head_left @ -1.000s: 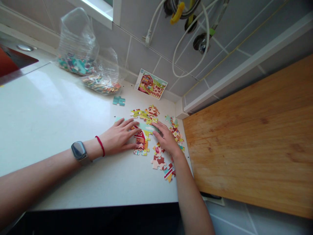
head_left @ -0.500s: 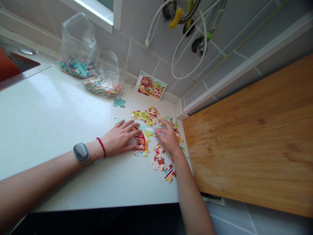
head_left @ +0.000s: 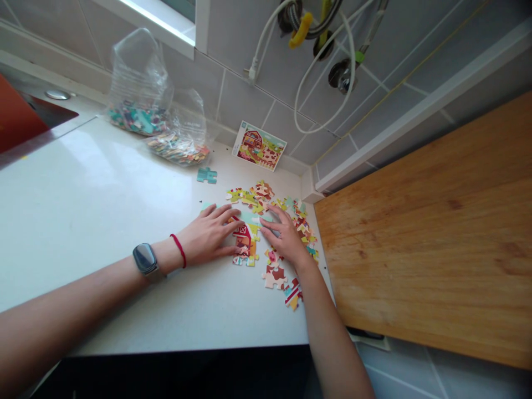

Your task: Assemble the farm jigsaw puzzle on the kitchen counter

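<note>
My left hand (head_left: 206, 235) lies flat with spread fingers on the left edge of a joined jigsaw section (head_left: 245, 245), which shows a red barn under a pale sky. On its upper right side rest the fingertips of my right hand (head_left: 287, 239), thumb and fingers apart. Whether a piece is under those fingertips I cannot make out. Loose puzzle pieces (head_left: 262, 190) lie behind the section, and more pieces (head_left: 305, 227) are partly hidden by my right hand. Nearer me are a brown-patched piece (head_left: 274, 276) and a red-striped piece (head_left: 293, 293).
A picture card (head_left: 260, 146) of the farm leans against the tiled wall. Left of it stand two clear bags (head_left: 141, 83) of pieces, with a teal piece (head_left: 206, 175) in front. A wooden board (head_left: 424, 233) borders the counter (head_left: 166, 316) on the right.
My right hand has shifted slightly left over the joined section, and its fingers look more spread. My left hand stays on the section. The whole view has moved slightly.
</note>
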`<act>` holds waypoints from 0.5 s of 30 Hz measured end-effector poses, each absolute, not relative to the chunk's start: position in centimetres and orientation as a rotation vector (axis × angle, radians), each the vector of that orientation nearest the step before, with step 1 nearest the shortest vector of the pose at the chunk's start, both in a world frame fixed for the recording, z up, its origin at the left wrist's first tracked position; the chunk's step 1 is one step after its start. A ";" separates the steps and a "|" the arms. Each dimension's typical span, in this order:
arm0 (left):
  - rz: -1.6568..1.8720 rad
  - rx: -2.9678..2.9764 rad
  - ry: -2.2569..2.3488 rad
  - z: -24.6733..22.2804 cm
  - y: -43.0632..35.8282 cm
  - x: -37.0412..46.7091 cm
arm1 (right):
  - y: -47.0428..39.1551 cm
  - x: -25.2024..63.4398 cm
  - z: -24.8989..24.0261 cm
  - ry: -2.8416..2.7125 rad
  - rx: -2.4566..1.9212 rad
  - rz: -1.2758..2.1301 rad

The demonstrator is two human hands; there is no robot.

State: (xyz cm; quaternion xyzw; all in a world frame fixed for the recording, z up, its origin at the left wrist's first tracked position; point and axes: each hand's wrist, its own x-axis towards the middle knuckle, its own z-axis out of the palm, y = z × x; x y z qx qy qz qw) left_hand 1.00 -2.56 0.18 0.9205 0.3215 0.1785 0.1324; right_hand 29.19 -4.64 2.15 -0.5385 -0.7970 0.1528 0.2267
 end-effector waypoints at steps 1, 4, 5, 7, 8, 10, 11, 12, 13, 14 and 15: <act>0.511 2.670 0.930 0.3 -2.6 0.9 | -4.7 29.2 2.2 -2.210 -1.477 0.421; 0.481 2.670 0.915 0.8 -2.6 0.7 | -4.8 29.2 2.2 -2.237 -1.465 0.432; 0.475 2.667 0.910 0.8 -2.6 0.7 | -4.8 29.3 2.1 -2.240 -1.467 0.434; 0.478 2.658 0.918 0.6 -2.6 0.6 | -4.8 29.3 1.9 -2.246 -1.480 0.431; 0.483 2.656 0.934 0.4 -2.6 0.6 | -4.8 29.3 1.9 -2.249 -1.488 0.425; 0.491 2.662 0.986 -0.3 -2.4 0.5 | -4.8 29.2 1.8 -2.249 -1.496 0.414; 0.495 2.666 1.011 -0.7 -2.4 0.5 | -4.8 29.2 1.8 -2.246 -1.494 0.411; 0.497 2.668 1.030 -1.1 -2.3 0.5 | -4.8 29.1 1.8 -2.241 -1.488 0.407; 0.500 2.667 1.043 -1.4 -2.2 0.5 | -4.8 29.0 1.8 -2.236 -1.482 0.402; 0.501 2.667 1.052 -1.6 -2.2 0.5 | -4.8 29.0 1.8 -2.232 -1.478 0.397; 0.500 2.668 1.056 -1.7 -2.1 0.5 | -4.8 28.9 1.8 -2.229 -1.476 0.394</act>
